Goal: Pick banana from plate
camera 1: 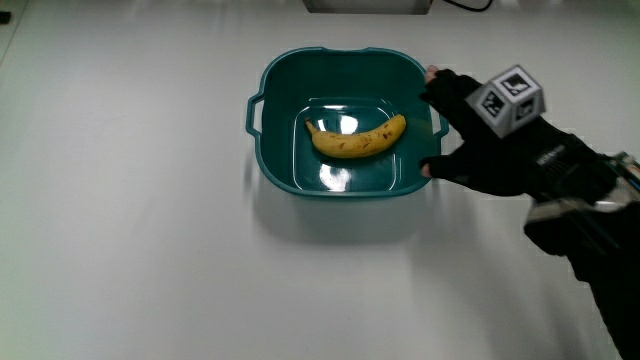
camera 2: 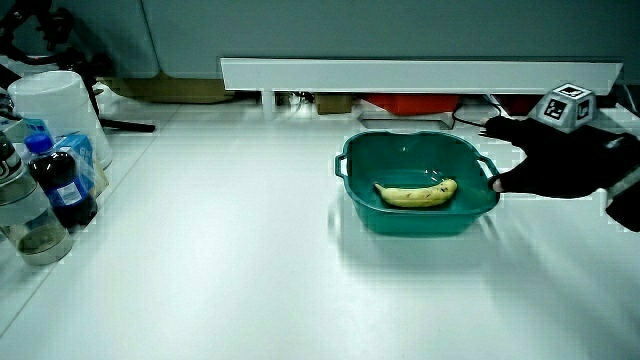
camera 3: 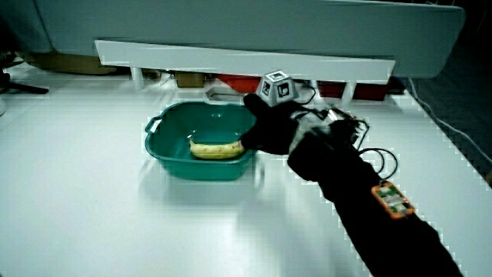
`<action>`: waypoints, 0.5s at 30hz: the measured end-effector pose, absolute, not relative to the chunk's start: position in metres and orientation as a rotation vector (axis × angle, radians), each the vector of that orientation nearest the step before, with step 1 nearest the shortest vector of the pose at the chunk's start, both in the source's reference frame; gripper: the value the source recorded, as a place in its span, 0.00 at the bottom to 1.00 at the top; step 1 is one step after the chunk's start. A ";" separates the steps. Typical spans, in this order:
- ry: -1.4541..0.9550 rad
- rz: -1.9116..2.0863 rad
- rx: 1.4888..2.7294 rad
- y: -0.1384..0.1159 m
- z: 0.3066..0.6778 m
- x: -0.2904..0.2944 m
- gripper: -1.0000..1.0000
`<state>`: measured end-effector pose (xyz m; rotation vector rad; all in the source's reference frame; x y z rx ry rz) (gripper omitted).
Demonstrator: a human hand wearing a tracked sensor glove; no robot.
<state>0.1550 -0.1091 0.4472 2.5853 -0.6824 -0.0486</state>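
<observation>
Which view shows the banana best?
The main view: the banana lies whole and unobstructed in the teal basin. In a side view it also shows whole but low and foreshortened; in a side view the hand covers one end.

A yellow banana (camera 1: 358,139) with brown specks is seen in a teal basin (camera 1: 272,86). The hand (camera 1: 480,145) is gloved in black, its cube (camera 1: 509,98) patterned black-and-white. The table (camera 1: 130,220) is white.
</observation>
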 end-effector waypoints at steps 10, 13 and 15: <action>-0.743 -0.070 2.524 -0.112 0.462 0.099 0.50; -0.735 -0.076 2.471 -0.117 0.477 0.087 0.50; -0.751 -0.063 2.430 -0.119 0.483 0.078 0.50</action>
